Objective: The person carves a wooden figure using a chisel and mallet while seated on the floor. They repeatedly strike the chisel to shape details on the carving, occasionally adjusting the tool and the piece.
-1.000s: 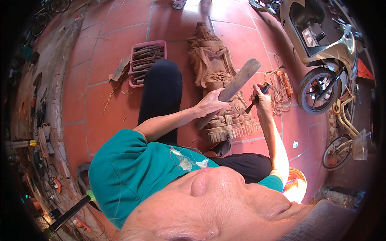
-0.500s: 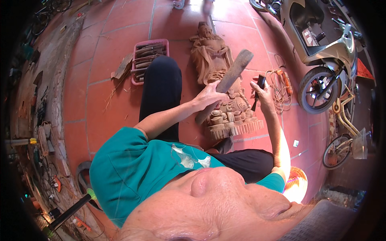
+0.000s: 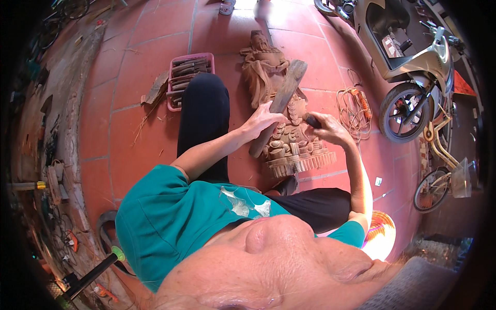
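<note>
A carved wooden statue [image 3: 254,77] of a robed, bearded figure lies on its back on the tiles, its stepped base toward me. My left hand [image 3: 261,123] is closed around the middle of a long wooden mallet [image 3: 290,82], held slantwise above the statue. Over the statue's lower right side, my right hand [image 3: 331,129] grips a chisel by its dark handle [image 3: 312,121]. That handle points up and left, toward the mallet, with a gap between them. The chisel's blade is hidden, so I cannot tell if it touches the wood.
A pink plastic basket [image 3: 169,88] of tools stands beyond my left knee, near a scrap of wood [image 3: 156,88]. To the right lie a coiled orange cord [image 3: 356,111], a parked motorbike [image 3: 408,111] and a bicycle [image 3: 433,188]. A long worn plank [image 3: 77,103] runs along the left.
My right hand has moved left and inward over the statue, and the chisel has turned so its blade no longer shows. The mallet has shifted slightly left and tilted more upright.
</note>
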### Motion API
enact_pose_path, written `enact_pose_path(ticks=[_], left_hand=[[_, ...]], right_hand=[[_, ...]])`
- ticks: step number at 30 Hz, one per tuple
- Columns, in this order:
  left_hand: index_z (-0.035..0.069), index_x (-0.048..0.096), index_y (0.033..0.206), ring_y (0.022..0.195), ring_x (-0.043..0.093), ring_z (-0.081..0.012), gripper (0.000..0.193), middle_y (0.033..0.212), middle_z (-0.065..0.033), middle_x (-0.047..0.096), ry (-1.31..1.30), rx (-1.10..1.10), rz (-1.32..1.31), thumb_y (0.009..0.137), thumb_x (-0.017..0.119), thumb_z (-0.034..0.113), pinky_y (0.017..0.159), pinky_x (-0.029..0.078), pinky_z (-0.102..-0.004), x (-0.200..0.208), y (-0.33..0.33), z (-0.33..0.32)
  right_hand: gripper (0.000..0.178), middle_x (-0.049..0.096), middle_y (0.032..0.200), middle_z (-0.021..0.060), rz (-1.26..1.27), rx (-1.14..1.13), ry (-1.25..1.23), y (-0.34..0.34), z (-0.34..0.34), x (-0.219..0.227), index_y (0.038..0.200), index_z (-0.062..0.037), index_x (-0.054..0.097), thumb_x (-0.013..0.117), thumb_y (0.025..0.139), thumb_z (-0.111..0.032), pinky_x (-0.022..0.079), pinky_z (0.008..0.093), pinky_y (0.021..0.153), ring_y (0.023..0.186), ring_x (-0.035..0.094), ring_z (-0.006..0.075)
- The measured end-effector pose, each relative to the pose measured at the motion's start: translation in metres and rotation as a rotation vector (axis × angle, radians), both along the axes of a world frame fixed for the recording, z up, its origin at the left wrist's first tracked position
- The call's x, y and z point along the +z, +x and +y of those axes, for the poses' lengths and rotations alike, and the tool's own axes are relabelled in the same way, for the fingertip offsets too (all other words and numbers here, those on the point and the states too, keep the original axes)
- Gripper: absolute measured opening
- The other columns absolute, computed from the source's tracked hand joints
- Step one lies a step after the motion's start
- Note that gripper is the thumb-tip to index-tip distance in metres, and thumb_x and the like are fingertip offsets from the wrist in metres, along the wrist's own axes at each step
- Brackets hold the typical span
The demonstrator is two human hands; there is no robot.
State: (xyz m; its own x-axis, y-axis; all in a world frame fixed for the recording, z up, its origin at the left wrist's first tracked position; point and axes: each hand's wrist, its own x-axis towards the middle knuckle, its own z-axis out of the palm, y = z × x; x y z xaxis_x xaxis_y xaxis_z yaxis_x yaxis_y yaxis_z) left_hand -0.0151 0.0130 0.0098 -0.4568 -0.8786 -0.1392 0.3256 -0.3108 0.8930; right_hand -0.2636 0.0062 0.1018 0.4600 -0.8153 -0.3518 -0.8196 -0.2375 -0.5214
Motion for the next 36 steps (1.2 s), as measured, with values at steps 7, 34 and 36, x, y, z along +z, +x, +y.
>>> enact_pose_path(ticks=[7, 34, 36], left_hand=[[0.001, 0.052, 0.111, 0.050, 0.058, -0.0125, 0.039, 0.070, -0.0018, 0.057, -0.015, 0.007, 0.002, 0.081, 0.075, 0.011, 0.046, 0.049, -0.0278, -0.009, -0.001, 0.000], [0.000, 0.055, 0.112, 0.054, 0.058, -0.0111, 0.039, 0.076, -0.0039, 0.062, 0.045, 0.019, -0.067, 0.080, 0.075, 0.010, 0.050, 0.048, -0.0268, -0.014, 0.000, -0.004], [-0.001, 0.054, 0.113, 0.055, 0.059, -0.0110, 0.041, 0.076, -0.0041, 0.062, 0.031, 0.005, -0.062, 0.080, 0.075, 0.011, 0.050, 0.048, -0.0268, -0.016, -0.003, -0.002]], right_hand=[[0.037, 0.060, 0.088, -0.0036, -0.410, -0.194, 0.046, -0.007, -0.014, -0.023, 0.122, -0.0063, 0.061, 0.077, 0.089, -0.012, 0.045, 0.0209, 0.059, 0.074, 0.053, 0.0024], [0.037, 0.063, 0.082, 0.0145, -0.054, 0.045, 0.095, 0.000, -0.018, -0.012, 0.106, -0.0041, 0.060, 0.076, 0.079, -0.023, 0.047, 0.0411, 0.069, 0.075, 0.063, 0.0235], [0.036, 0.063, 0.083, 0.0153, -0.049, 0.049, 0.044, 0.000, -0.018, -0.018, 0.107, -0.0044, 0.061, 0.075, 0.080, -0.023, 0.048, 0.0413, 0.070, 0.075, 0.063, 0.0256]])
